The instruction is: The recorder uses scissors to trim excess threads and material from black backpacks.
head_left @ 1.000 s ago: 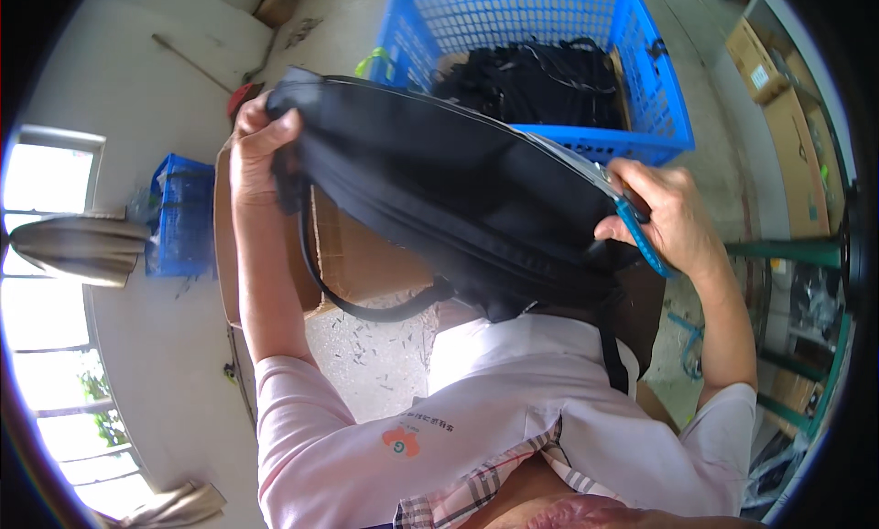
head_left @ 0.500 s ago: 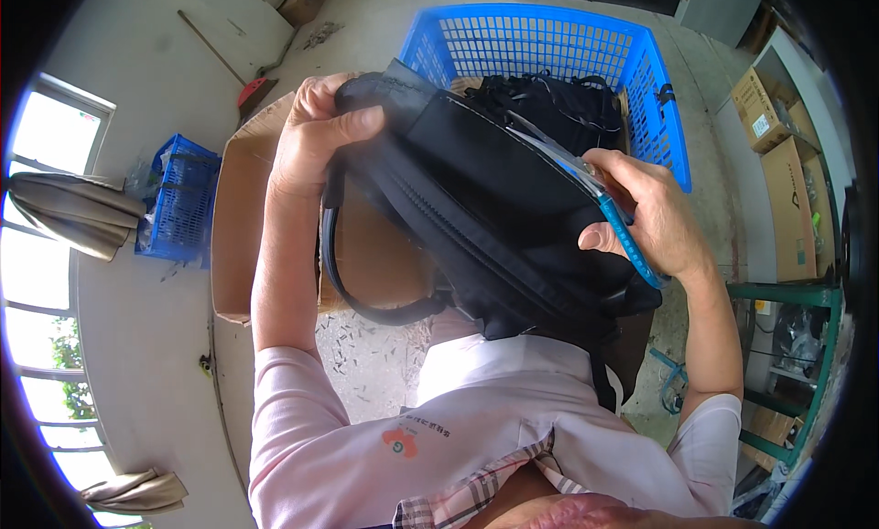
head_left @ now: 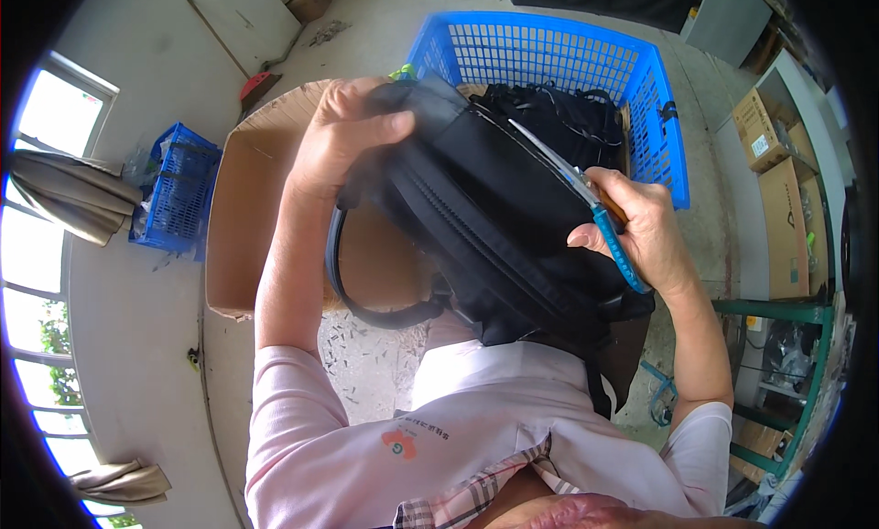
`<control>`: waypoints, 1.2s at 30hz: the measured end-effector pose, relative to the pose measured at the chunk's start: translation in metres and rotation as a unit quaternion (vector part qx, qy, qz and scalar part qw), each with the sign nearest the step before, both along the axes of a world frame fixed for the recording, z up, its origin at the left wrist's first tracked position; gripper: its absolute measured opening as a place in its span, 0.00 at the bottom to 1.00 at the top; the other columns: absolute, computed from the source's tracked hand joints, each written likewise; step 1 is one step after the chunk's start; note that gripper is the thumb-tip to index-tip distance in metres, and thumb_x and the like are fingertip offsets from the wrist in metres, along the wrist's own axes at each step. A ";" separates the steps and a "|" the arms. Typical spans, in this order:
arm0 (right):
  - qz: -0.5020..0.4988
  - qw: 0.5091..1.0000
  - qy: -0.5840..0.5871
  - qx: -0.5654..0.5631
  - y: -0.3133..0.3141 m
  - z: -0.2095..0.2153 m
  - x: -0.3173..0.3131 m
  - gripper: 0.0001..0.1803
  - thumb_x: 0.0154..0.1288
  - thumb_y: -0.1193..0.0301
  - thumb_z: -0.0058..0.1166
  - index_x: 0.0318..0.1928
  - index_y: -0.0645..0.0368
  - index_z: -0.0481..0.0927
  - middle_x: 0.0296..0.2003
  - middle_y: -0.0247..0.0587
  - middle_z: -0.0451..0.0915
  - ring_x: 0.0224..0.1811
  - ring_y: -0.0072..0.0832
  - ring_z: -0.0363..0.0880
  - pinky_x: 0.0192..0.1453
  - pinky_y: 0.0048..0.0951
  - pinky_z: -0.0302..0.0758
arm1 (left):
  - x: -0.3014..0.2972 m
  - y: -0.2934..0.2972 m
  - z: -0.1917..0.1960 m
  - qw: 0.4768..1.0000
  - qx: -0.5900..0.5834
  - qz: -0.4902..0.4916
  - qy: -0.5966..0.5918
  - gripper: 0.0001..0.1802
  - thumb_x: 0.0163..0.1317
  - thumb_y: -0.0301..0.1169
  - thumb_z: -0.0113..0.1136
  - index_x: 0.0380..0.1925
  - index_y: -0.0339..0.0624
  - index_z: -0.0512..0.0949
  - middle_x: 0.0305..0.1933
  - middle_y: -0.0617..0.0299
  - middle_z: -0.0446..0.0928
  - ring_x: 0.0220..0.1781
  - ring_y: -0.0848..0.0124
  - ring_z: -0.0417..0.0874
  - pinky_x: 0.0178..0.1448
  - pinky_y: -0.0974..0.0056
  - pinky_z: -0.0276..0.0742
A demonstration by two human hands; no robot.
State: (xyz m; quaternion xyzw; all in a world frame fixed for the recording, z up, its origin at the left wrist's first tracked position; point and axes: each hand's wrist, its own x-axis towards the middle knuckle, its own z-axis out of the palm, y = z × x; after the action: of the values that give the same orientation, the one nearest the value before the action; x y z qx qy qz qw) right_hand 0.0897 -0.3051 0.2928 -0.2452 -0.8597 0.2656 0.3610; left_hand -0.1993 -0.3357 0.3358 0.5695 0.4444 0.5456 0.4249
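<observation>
One black bag (head_left: pixel 513 227) before me, my left hand (head_left: pixel 341 142) clasping its upper end, my right hand (head_left: pixel 655 225) gripping scissors (head_left: pixel 604 225) along its edge, blue basket (head_left: pixel 673 158) beyond

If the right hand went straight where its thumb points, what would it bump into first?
Most likely the black bag: it's right beside the right hand, on the side where the thumb points. They might be touching; depth is hard to judge here.
</observation>
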 end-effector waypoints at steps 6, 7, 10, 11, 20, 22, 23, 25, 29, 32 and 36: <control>-0.042 0.998 -0.028 0.028 0.003 0.021 -0.001 0.32 0.38 0.55 0.68 0.40 0.63 0.72 0.23 0.34 0.72 0.18 0.20 0.65 0.23 0.21 0.67 | 0.015 0.001 0.005 0.994 0.003 0.021 0.103 0.16 0.43 0.34 0.67 0.29 0.35 0.79 0.23 0.66 0.75 0.27 0.78 0.73 0.37 0.73 0.71; -0.054 0.996 -0.040 0.058 0.003 0.024 -0.003 0.33 0.38 0.53 0.67 0.41 0.63 0.72 0.25 0.34 0.72 0.19 0.22 0.66 0.25 0.22 0.68 | 0.017 0.002 0.004 0.995 0.004 0.020 0.102 0.16 0.43 0.34 0.67 0.29 0.35 0.79 0.23 0.66 0.75 0.27 0.78 0.73 0.37 0.73 0.71; -0.062 0.994 -0.061 0.067 0.003 0.032 -0.009 0.32 0.37 0.52 0.67 0.38 0.61 0.72 0.28 0.35 0.74 0.23 0.26 0.71 0.28 0.28 0.72 | 0.022 0.002 0.005 0.986 0.018 0.033 0.161 0.17 0.44 0.35 0.67 0.31 0.34 0.79 0.23 0.63 0.76 0.28 0.77 0.75 0.38 0.72 0.71; -0.060 0.993 -0.067 0.076 0.004 0.033 -0.010 0.31 0.37 0.52 0.67 0.37 0.60 0.72 0.28 0.36 0.75 0.25 0.28 0.73 0.29 0.29 0.72 | 0.023 0.003 0.004 0.986 0.019 0.032 0.160 0.17 0.44 0.35 0.67 0.31 0.34 0.79 0.23 0.63 0.76 0.28 0.77 0.75 0.38 0.72 0.71; -0.057 0.988 -0.062 0.129 0.006 0.022 -0.015 0.33 0.40 0.52 0.65 0.42 0.63 0.72 0.27 0.35 0.71 0.22 0.22 0.63 0.27 0.24 0.67 | 0.026 0.002 -0.002 0.989 0.017 0.061 0.134 0.16 0.44 0.35 0.67 0.30 0.35 0.79 0.24 0.62 0.77 0.28 0.76 0.75 0.37 0.71 0.72; -0.058 0.988 -0.058 0.129 0.005 0.020 -0.017 0.32 0.42 0.54 0.65 0.41 0.64 0.71 0.27 0.35 0.71 0.21 0.22 0.63 0.25 0.24 0.67 | 0.026 0.003 -0.004 0.990 0.003 0.064 0.129 0.15 0.44 0.34 0.67 0.30 0.35 0.79 0.24 0.62 0.77 0.28 0.76 0.76 0.37 0.72 0.72; -0.063 0.987 -0.061 0.134 0.004 0.020 -0.017 0.28 0.44 0.55 0.64 0.38 0.63 0.71 0.25 0.36 0.73 0.23 0.26 0.69 0.27 0.26 0.70 | 0.026 0.003 -0.004 0.989 0.003 0.065 0.129 0.15 0.44 0.34 0.67 0.30 0.35 0.79 0.24 0.62 0.77 0.28 0.76 0.76 0.37 0.72 0.72; -0.067 0.986 -0.064 0.137 0.004 0.019 -0.018 0.25 0.46 0.56 0.63 0.35 0.62 0.71 0.24 0.37 0.75 0.25 0.31 0.75 0.29 0.29 0.73 | 0.026 0.003 -0.005 0.994 0.008 0.050 0.101 0.15 0.45 0.33 0.66 0.30 0.35 0.79 0.24 0.63 0.77 0.27 0.76 0.76 0.37 0.72 0.72; -0.057 0.989 -0.051 0.127 0.005 0.016 -0.017 0.25 0.46 0.57 0.63 0.36 0.63 0.71 0.25 0.40 0.76 0.22 0.31 0.75 0.26 0.29 0.73 | 0.026 0.002 -0.003 0.993 -0.003 0.040 0.108 0.15 0.46 0.32 0.65 0.32 0.35 0.79 0.25 0.63 0.78 0.29 0.76 0.76 0.39 0.72 0.72; -0.049 0.994 -0.057 0.080 0.005 0.022 -0.016 0.25 0.46 0.56 0.63 0.36 0.63 0.71 0.26 0.41 0.76 0.20 0.30 0.75 0.25 0.29 0.73 | 0.027 0.003 -0.003 0.994 0.013 0.026 0.110 0.16 0.46 0.32 0.66 0.34 0.35 0.79 0.27 0.63 0.78 0.32 0.76 0.77 0.41 0.72 0.72; -0.055 0.994 -0.079 0.043 0.006 0.025 -0.016 0.27 0.46 0.54 0.63 0.36 0.63 0.71 0.26 0.41 0.76 0.21 0.30 0.75 0.26 0.28 0.73 | 0.033 0.004 -0.002 0.996 0.018 0.021 0.081 0.14 0.45 0.30 0.67 0.32 0.36 0.79 0.26 0.65 0.78 0.30 0.78 0.75 0.40 0.74 0.71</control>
State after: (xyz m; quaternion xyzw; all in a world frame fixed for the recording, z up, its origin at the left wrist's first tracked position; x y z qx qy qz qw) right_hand 0.0735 -0.2986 0.3176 -0.2968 -0.8812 0.1878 0.3164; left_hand -0.1667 -0.3317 0.3338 0.6097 0.4791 0.5151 0.3654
